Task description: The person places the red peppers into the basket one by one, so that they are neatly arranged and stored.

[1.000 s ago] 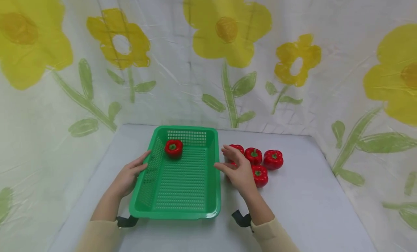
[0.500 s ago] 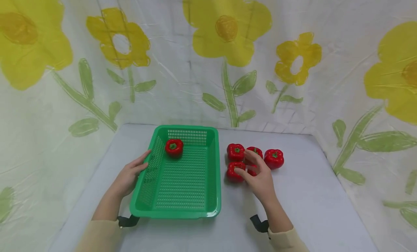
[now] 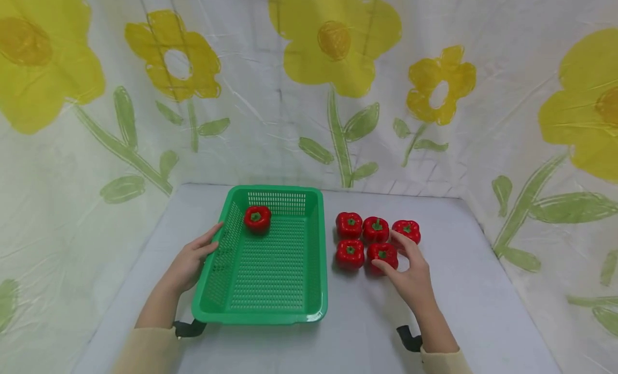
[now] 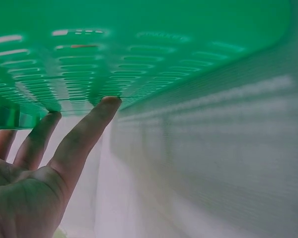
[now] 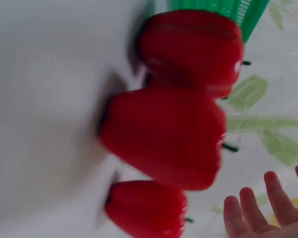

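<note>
My left hand (image 3: pixel 189 262) rests its straight fingers against the left side of a green plastic basket (image 3: pixel 260 317). In the left wrist view its fingertips touch the slotted wall (image 4: pixel 154 57) from outside. A red bell pepper (image 3: pixel 257 219) sits inside, near the far left corner. My right hand (image 3: pixel 414 276) hovers over the group of red bell peppers on the right, thumb and fingers spread above the front right bell pepper (image 3: pixel 381 251). The right wrist view shows the fingers (image 5: pixel 280 203) apart from that bell pepper (image 5: pixel 164 134), with nothing held.
Other red bell peppers stand close together: a front left one (image 3: pixel 350 255), a back left one (image 3: pixel 348 225), a back middle one (image 3: pixel 375 229) and a far right one (image 3: pixel 407 227). All are on the white table (image 3: pixel 473 299). A flower-printed curtain (image 3: pixel 270 122) hangs behind.
My right hand has moved right, from beside the basket's right rim across the bell peppers to the front right one. The left hand and basket have stayed in place.
</note>
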